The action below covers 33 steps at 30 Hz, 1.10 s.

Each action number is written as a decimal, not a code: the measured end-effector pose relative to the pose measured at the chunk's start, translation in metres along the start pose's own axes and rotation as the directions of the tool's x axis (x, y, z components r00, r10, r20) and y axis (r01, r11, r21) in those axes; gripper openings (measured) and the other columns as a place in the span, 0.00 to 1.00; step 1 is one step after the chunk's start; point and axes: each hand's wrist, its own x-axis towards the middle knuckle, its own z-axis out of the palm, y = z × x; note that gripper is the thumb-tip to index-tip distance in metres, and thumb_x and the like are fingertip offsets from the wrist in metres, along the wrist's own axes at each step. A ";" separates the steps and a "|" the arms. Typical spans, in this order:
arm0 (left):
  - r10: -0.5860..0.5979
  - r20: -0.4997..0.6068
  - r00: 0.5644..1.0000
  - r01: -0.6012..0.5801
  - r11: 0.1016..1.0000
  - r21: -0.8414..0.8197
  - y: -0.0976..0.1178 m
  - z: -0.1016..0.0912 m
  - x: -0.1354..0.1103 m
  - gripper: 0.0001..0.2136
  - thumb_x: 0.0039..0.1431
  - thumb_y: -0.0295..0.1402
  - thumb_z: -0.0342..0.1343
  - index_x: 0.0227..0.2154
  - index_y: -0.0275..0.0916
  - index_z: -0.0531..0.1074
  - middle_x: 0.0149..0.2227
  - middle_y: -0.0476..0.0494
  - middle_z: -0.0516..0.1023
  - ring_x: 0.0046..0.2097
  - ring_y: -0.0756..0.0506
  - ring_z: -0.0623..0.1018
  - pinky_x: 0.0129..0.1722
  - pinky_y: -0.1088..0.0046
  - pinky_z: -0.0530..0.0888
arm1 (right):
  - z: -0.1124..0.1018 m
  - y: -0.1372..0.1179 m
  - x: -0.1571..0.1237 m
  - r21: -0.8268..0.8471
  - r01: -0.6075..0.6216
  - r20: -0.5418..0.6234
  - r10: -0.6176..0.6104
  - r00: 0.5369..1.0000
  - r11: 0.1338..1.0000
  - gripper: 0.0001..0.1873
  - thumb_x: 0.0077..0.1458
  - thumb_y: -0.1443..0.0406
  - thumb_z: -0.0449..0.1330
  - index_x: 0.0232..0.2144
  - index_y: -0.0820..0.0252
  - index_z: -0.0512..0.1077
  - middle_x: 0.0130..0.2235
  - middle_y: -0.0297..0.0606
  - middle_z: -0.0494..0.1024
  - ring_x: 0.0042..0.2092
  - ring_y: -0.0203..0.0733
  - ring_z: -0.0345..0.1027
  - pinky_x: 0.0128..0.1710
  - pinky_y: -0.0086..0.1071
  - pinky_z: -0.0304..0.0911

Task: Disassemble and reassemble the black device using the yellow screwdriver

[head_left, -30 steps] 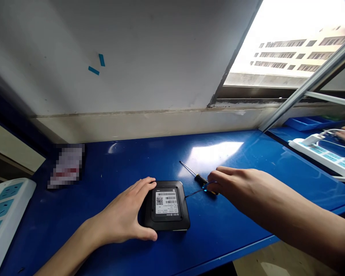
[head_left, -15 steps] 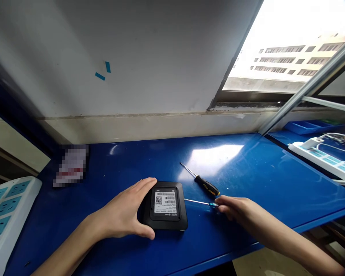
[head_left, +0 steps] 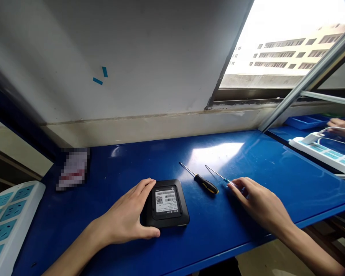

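A flat black device box (head_left: 183,209) with a white barcode label lies label-up on the blue table. My left hand (head_left: 126,214) clasps it from the left, fingers at the far edge and thumb at the near edge. My right hand (head_left: 257,199) is closed around the handle of a thin screwdriver (head_left: 217,172) with a translucent blue handle. Its shaft points away and to the left, apart from the box. Between the box and that hand lies a second screwdriver (head_left: 206,184), with a black and yellow handle. My right fingers cover much of the blue handle.
A large white power strip (head_left: 21,222) is at the left edge, with a pixelated packet (head_left: 74,168) behind it. At the right are another power strip (head_left: 324,151) with cables, a blue tray (head_left: 303,122) and another person's hand (head_left: 343,128). A metal frame post (head_left: 284,101) stands by the window.
My right hand has swung the blue-handled screwdriver away from the box's right side, over beside the black and yellow one. My left hand stays on the box. The other person's hand reaches further in.
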 end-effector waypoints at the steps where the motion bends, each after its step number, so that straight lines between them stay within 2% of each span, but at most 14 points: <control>1: -0.003 -0.012 1.000 0.003 1.000 0.006 0.001 0.002 0.000 0.51 0.48 0.52 0.69 0.72 0.48 0.48 0.73 0.39 0.51 0.71 0.26 0.57 0.66 0.47 0.65 | 0.003 -0.001 0.003 -0.043 0.010 -0.006 -0.010 1.000 0.999 0.26 0.65 0.43 0.48 0.37 0.55 0.74 0.38 0.42 0.81 0.32 0.49 0.76 0.26 0.37 0.66; 3: 0.005 -0.028 1.000 -0.004 1.000 0.019 0.004 0.006 0.001 0.52 0.49 0.51 0.69 0.72 0.46 0.47 0.74 0.37 0.50 0.71 0.25 0.55 0.67 0.45 0.63 | 0.006 -0.008 0.009 -0.120 0.047 -0.034 -0.052 0.998 0.992 0.26 0.65 0.45 0.47 0.37 0.56 0.75 0.39 0.45 0.80 0.36 0.52 0.76 0.27 0.39 0.67; 6: 0.017 -0.030 0.999 -0.015 0.999 0.041 0.007 0.010 0.002 0.54 0.50 0.49 0.68 0.72 0.44 0.42 0.74 0.33 0.48 0.73 0.25 0.49 0.69 0.42 0.57 | 0.004 -0.033 0.017 -0.187 0.118 -0.139 -0.145 0.980 0.975 0.29 0.68 0.48 0.45 0.42 0.63 0.76 0.41 0.52 0.78 0.42 0.58 0.74 0.35 0.46 0.70; 8: -0.007 -0.015 1.000 0.008 0.998 0.054 0.008 0.012 0.002 0.55 0.50 0.49 0.67 0.73 0.42 0.37 0.74 0.30 0.46 0.73 0.25 0.46 0.68 0.39 0.56 | 0.002 -0.060 0.021 -0.105 0.169 -0.150 -0.183 0.972 0.980 0.26 0.69 0.50 0.46 0.44 0.63 0.75 0.44 0.52 0.77 0.46 0.58 0.73 0.40 0.46 0.70; 9: -0.026 -0.008 1.000 0.026 0.998 0.062 0.009 0.013 0.002 0.56 0.51 0.49 0.67 0.73 0.42 0.35 0.74 0.28 0.44 0.73 0.25 0.46 0.68 0.38 0.56 | 0.001 -0.075 0.022 -0.029 0.190 -0.129 -0.192 0.973 0.981 0.24 0.68 0.50 0.48 0.45 0.62 0.74 0.45 0.51 0.77 0.48 0.57 0.73 0.43 0.46 0.70; 12: -0.042 -0.010 0.999 0.043 0.995 0.091 0.008 0.016 0.003 0.59 0.49 0.52 0.67 0.73 0.39 0.34 0.75 0.26 0.41 0.73 0.25 0.45 0.68 0.38 0.55 | 0.005 -0.120 0.027 0.162 0.172 0.093 -0.189 0.978 0.972 0.16 0.68 0.54 0.52 0.46 0.57 0.73 0.48 0.46 0.77 0.50 0.52 0.74 0.47 0.42 0.69; 15: -0.009 -0.042 0.999 0.013 0.994 0.108 0.007 0.019 0.006 0.60 0.47 0.52 0.68 0.72 0.37 0.35 0.74 0.25 0.44 0.73 0.26 0.47 0.69 0.40 0.55 | 0.012 -0.150 0.034 0.189 0.165 0.188 -0.200 0.962 0.968 0.15 0.66 0.53 0.55 0.45 0.56 0.73 0.46 0.42 0.80 0.42 0.48 0.78 0.40 0.39 0.69; 21: -0.027 -0.070 0.997 0.031 0.998 0.051 0.012 0.020 0.010 0.61 0.40 0.47 0.70 0.72 0.32 0.40 0.73 0.22 0.49 0.72 0.26 0.51 0.70 0.45 0.57 | 0.017 -0.168 0.047 0.153 0.116 0.249 -0.152 0.956 0.981 0.18 0.68 0.52 0.51 0.40 0.58 0.73 0.41 0.43 0.82 0.39 0.47 0.78 0.37 0.36 0.65; 27: -0.074 -0.061 0.995 0.075 0.997 0.030 0.017 0.019 0.011 0.59 0.41 0.43 0.68 0.71 0.25 0.42 0.73 0.21 0.46 0.73 0.28 0.49 0.70 0.48 0.56 | 0.012 -0.185 0.051 0.066 0.041 0.277 -0.057 0.959 0.997 0.19 0.67 0.51 0.53 0.35 0.59 0.72 0.32 0.44 0.83 0.35 0.50 0.79 0.32 0.36 0.61; 31: -0.074 -0.051 0.996 0.075 0.997 0.019 0.016 0.018 0.011 0.59 0.41 0.44 0.68 0.71 0.25 0.43 0.73 0.21 0.46 0.73 0.28 0.49 0.70 0.46 0.56 | 0.009 -0.191 0.053 0.051 0.027 0.288 -0.041 0.957 0.998 0.21 0.67 0.49 0.53 0.40 0.60 0.72 0.34 0.45 0.84 0.37 0.50 0.80 0.34 0.35 0.63; 33: -0.068 -0.055 0.996 0.068 0.998 0.014 0.015 0.019 0.011 0.59 0.41 0.44 0.68 0.71 0.27 0.43 0.73 0.21 0.47 0.73 0.27 0.49 0.69 0.45 0.56 | 0.008 -0.191 0.053 0.035 0.026 0.295 -0.036 0.955 0.999 0.21 0.67 0.49 0.52 0.39 0.60 0.72 0.35 0.46 0.84 0.38 0.50 0.80 0.34 0.35 0.63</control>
